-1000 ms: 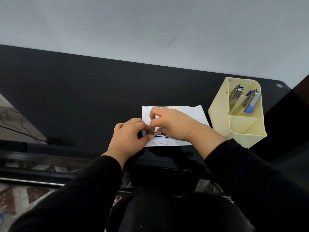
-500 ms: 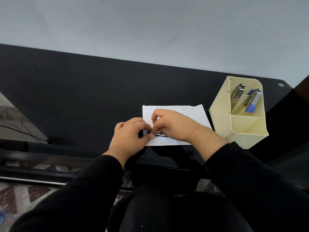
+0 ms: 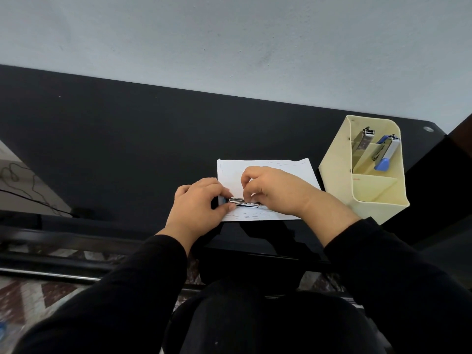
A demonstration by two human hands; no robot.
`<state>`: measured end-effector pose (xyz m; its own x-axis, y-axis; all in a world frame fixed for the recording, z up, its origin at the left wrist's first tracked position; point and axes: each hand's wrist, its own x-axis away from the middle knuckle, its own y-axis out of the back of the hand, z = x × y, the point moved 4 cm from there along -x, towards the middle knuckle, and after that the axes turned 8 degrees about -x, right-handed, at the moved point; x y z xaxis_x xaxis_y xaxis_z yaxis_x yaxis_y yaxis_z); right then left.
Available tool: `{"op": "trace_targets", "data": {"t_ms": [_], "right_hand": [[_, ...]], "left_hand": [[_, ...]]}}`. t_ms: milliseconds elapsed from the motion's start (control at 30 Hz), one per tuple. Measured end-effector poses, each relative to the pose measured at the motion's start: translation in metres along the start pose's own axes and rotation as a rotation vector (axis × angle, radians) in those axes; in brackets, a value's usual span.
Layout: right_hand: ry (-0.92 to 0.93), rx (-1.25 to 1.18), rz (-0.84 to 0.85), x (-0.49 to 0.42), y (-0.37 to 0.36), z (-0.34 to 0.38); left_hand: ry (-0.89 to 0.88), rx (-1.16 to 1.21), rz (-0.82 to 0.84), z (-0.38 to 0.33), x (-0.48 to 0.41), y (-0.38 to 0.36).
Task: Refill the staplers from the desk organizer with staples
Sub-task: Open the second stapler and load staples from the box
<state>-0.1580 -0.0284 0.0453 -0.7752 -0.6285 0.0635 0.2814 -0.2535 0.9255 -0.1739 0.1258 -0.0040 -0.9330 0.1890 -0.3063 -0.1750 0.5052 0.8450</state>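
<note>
A small metal stapler [image 3: 244, 201] lies on a white sheet of paper [image 3: 275, 169] near the desk's front edge. My left hand [image 3: 198, 204] grips its left end, thumb and fingers curled round it. My right hand [image 3: 274, 191] hovers over its right part with fingertips pinched together at the metal channel; whether they hold staples is hidden. Rows of loose staples [image 3: 252, 215] lie on the paper's near edge. A cream desk organizer [image 3: 337, 175] at the right holds a silver stapler [image 3: 361, 141] and a blue-handled stapler [image 3: 385, 154].
The black desk [image 3: 127, 149] runs back to a pale wall. A metal grommet [image 3: 428, 129] sits at the desk's far right corner. Cables [image 3: 15, 175] lie on a surface at the left. My black sleeves and lap fill the foreground.
My right hand's fingers have shifted slightly over the stapler, pinching lower at the channel. The left hand stays in its grip.
</note>
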Motion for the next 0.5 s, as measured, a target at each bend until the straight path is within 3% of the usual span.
{"op": "trace_targets", "data": {"t_ms": [500], "right_hand": [[0.063,0.276,0.055,-0.0029,0.0009,0.0054]], "left_hand": [[0.003,-0.005,-0.003,0.0002,0.0005,0.0000]]}}
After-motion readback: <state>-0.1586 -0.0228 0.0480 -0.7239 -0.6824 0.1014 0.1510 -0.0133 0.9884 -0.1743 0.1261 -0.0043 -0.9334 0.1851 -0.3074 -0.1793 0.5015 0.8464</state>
